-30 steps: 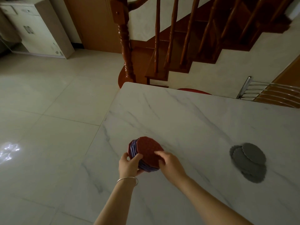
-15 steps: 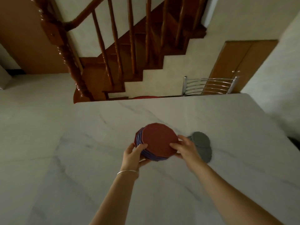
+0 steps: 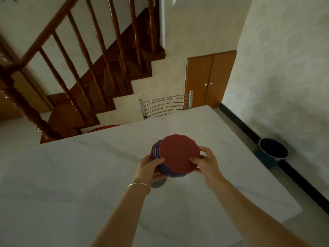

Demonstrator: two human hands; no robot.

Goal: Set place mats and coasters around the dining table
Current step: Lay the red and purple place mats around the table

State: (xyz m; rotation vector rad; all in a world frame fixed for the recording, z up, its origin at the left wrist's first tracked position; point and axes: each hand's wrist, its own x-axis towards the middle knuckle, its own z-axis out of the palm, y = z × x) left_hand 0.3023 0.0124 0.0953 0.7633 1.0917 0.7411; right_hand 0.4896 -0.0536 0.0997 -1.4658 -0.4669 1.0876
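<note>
A big white marble table point(image 3: 74, 175) with thin grey lines fills the lower part of the view. Behind it a brown wooden staircase point(image 3: 99, 72) with round rails goes up on the left. A brown double cupboard door point(image 3: 210, 79) is set low in the pale wall. A shiny metal chair point(image 3: 165, 106) with curved bars stands at the far edge of the table. A dark round bin point(image 3: 272, 150) sits on the floor by the wall on the right.

Both bare arms reach out over the table. The two hands hold a stack of round mats point(image 3: 178, 154) up above the table top. The top mat is dark red, and purple edges show under it on the left side. The left hand point(image 3: 151, 166) grips the stack from the left and below, fingers curled around it. The right hand point(image 3: 206, 163) pinches the right edge of the red top mat. A thin silver bangle point(image 3: 138, 184) sits on the left wrist. A small grey patch point(image 3: 158, 183) peeks out on the table under the left hand.
</note>
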